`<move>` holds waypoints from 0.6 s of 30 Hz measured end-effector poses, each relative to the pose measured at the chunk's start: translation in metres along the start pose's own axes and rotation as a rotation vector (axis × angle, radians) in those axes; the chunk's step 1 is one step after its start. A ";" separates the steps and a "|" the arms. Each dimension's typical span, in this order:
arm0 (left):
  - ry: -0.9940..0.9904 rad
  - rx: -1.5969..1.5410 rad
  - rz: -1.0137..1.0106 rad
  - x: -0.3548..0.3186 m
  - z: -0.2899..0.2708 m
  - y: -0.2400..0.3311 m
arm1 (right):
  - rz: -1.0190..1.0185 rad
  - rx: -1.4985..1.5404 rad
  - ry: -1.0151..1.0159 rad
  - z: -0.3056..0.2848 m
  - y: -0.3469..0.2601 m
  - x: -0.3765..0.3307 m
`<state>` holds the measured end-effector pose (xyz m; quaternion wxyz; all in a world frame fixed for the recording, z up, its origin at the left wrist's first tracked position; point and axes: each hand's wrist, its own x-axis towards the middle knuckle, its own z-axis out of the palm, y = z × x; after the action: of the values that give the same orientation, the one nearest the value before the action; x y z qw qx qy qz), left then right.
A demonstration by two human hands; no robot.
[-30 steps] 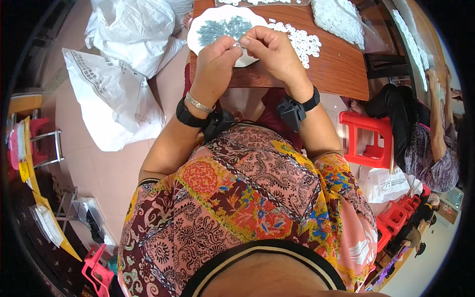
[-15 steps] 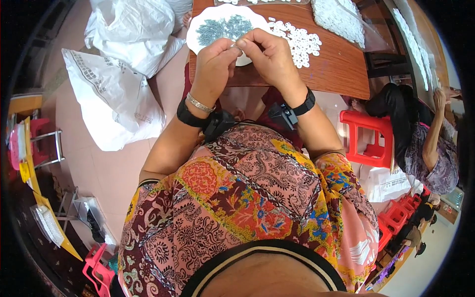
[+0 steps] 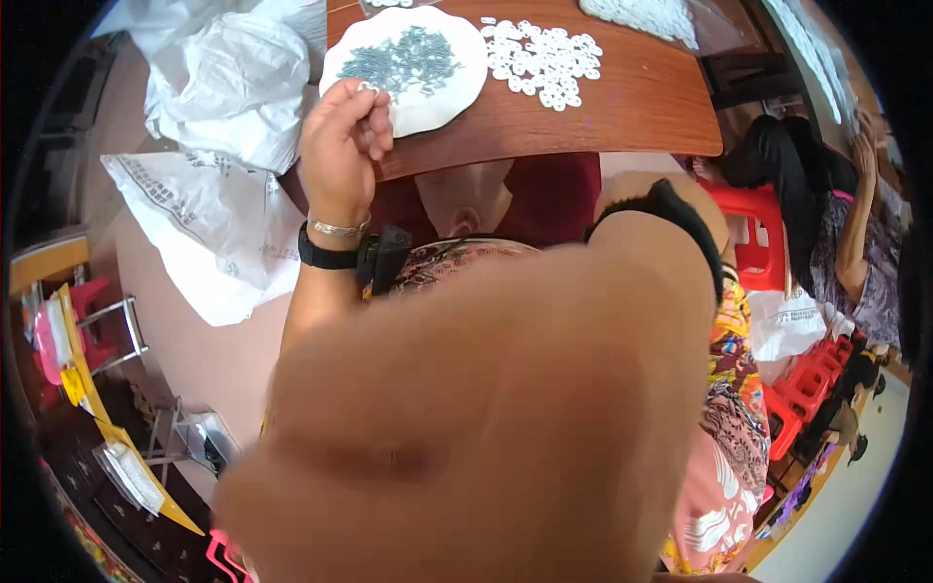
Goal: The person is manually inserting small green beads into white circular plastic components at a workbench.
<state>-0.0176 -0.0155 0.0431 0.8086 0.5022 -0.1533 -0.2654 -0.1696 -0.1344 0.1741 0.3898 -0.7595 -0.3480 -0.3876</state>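
My left hand [image 3: 340,141] is at the near left edge of a white plate [image 3: 428,119], its thumb and fingers closed on a small white piece [image 3: 366,87]. On the plate lies a heap of small grey metal pieces [image 3: 418,58]. To its right, small white oval pieces with holes [image 3: 554,60] are spread over the brown table [image 3: 646,112]. My right hand [image 3: 466,389] is raised very near the camera, big and smeared by motion. Its fingers cannot be made out, and it covers much of my patterned clothing. Both wrists wear black straps.
A clear bag of white pieces [image 3: 641,17] lies at the table's far side. White sacks [image 3: 228,92] stand on the floor at left. A red stool [image 3: 753,228] and a seated person [image 3: 846,233] are at right.
My right hand has left my left hand and come up close to the camera. My left hand has moved slightly left and nearer. The whole view has shifted, too.
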 end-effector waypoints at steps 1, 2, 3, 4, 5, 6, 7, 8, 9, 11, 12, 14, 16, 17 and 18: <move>-0.003 0.012 -0.001 -0.001 0.002 0.000 | 0.018 -0.017 -0.026 -0.016 0.021 -0.005; -0.010 0.011 -0.007 -0.001 0.005 -0.002 | 0.035 -0.030 -0.053 -0.031 0.012 -0.012; -0.026 0.015 -0.008 0.002 0.008 -0.004 | 0.045 -0.036 -0.075 -0.050 0.002 -0.023; -0.013 0.028 0.003 0.000 0.005 -0.002 | 0.039 -0.014 -0.098 -0.060 -0.003 -0.028; 0.012 0.038 -0.005 -0.002 0.004 0.000 | 0.032 0.010 -0.122 -0.064 -0.002 -0.032; 0.036 0.052 -0.001 -0.005 0.006 0.004 | 0.017 0.040 -0.148 -0.047 0.017 -0.021; 0.044 0.055 -0.007 -0.005 0.008 0.004 | 0.014 0.051 -0.178 -0.017 0.024 -0.004; 0.027 0.045 0.005 -0.001 0.010 0.001 | 0.015 0.047 -0.207 -0.062 -0.002 0.002; 0.004 0.058 -0.009 0.001 0.014 0.000 | 0.018 0.040 -0.234 -0.058 0.002 -0.025; 0.065 0.095 -0.018 -0.008 0.007 0.005 | -0.015 0.096 -0.269 -0.055 0.010 -0.029; 0.091 0.066 0.007 -0.012 0.007 0.010 | -0.006 0.074 -0.315 -0.121 -0.011 -0.061; 0.088 -0.026 0.002 -0.009 0.012 0.005 | 0.058 -0.022 -0.398 -0.232 -0.055 -0.112; 0.061 0.023 0.050 0.000 0.019 -0.005 | 0.104 -0.103 -0.427 -0.169 -0.039 -0.081; 0.090 -0.002 0.039 0.000 0.018 -0.003 | 0.138 -0.119 -0.459 -0.121 -0.025 -0.055; 0.124 -0.020 0.036 0.000 0.014 -0.001 | 0.173 -0.136 -0.489 -0.074 -0.010 -0.030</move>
<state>-0.0249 -0.0264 0.0489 0.8261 0.5069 -0.1093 -0.2207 -0.2146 -0.2001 0.1810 0.2741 -0.8818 -0.3388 -0.1802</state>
